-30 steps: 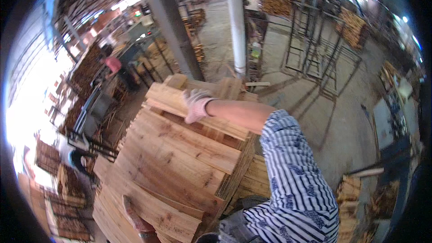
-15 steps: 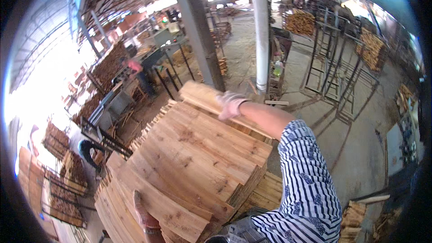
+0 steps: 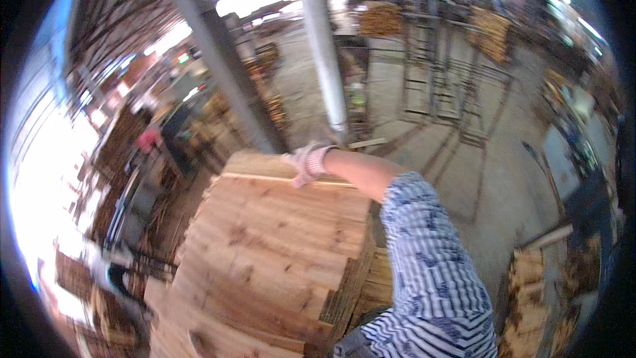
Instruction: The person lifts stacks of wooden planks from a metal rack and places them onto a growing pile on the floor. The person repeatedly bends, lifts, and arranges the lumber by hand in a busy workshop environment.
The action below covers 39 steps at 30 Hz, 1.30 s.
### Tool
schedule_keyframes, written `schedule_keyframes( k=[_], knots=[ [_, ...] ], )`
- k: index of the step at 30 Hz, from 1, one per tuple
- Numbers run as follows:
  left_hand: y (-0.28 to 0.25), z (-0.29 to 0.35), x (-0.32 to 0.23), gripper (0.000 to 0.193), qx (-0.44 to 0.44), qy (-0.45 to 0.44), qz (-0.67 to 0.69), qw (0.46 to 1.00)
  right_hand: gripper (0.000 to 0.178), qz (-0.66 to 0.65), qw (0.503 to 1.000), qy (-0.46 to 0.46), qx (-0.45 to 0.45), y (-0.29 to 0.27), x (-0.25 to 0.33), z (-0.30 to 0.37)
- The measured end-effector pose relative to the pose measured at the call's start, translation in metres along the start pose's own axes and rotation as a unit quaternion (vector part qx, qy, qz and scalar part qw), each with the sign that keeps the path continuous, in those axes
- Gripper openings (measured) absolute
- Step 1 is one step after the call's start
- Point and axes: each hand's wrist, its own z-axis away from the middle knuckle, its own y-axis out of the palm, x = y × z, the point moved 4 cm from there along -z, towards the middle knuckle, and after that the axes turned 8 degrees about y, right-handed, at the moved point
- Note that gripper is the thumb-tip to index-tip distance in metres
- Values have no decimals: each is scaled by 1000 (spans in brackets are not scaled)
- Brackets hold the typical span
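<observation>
My right hand, in a pale work glove with a pinkish cuff, grips a long wooden board at the far side of a stack of boards. Its fingers reach over the board's far edge and the thumb lies on the near side. The stack's top layer is made of knotty, light brown boards laid side by side, their right ends uneven. At the lower edge a small dark shape may be part of my left hand, too blurred to make out.
A grey post and a white pole stand just beyond the stack. Metal rack frames stand on the concrete floor at far right. Cut wood lies low on the right. A person in red is at far left.
The view has swung right, so the surroundings shift left. The board in my right hand now lies closer along the stack's far edge. My left hand has mostly dropped out of sight.
</observation>
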Motion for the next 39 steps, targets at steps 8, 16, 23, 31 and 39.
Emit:
schedule_keyframes(
  k=[8,16,23,31,39],
  knots=[
    [44,-17,-21,71,-63,-64,-38,995,91,73,995,-58,-20,-1,0,20],
    [31,-25,-13,69,-65,-80,-80,991,94,9,999,-39,-6,-3,-11,34],
    [-29,-11,31,65,-63,-139,146,977,59,33,995,6,-95,-16,-28,-16],
    [5,-1,-21,65,-173,-191,263,930,72,9,993,101,-67,16,45,-1],
    [10,-4,-18,46,-184,-132,278,933,82,-105,973,-178,-102,12,162,55]
  ],
)
